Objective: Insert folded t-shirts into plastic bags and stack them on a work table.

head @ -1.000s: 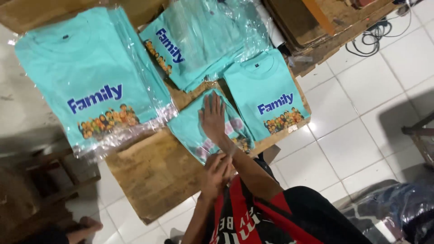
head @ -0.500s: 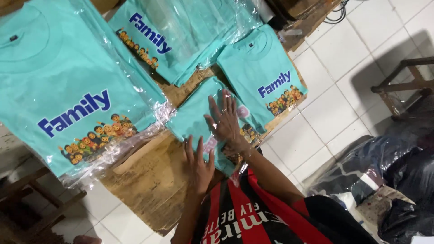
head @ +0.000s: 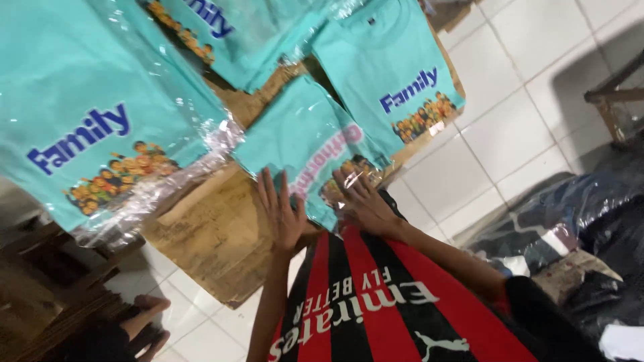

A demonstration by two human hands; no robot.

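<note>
A folded teal shirt (head: pixel 305 144) in a clear plastic sleeve lies on a wooden board (head: pixel 208 234), its pink print facing up. My left hand (head: pixel 282 211) rests flat on the shirt's near edge with the fingers spread. Beside it, my right hand (head: pixel 362 201) presses on the sleeve's near corner, palm down, over the printed picture. Neither hand grips anything. My red and black striped jersey (head: pixel 376 302) fills the bottom of the view.
More bagged teal shirts lie around: a big one at left (head: pixel 87 114), one at the top (head: pixel 235 40), one at right (head: pixel 396 80). White floor tiles (head: pixel 510 134) lie to the right, with dark plastic bags (head: pixel 590 214). Another person's hand (head: pixel 144 318) shows at bottom left.
The view has drawn closer and tilted. My right hand slid back from the middle of the shirt to its near edge, and my left hand came forward to lie flat beside it.
</note>
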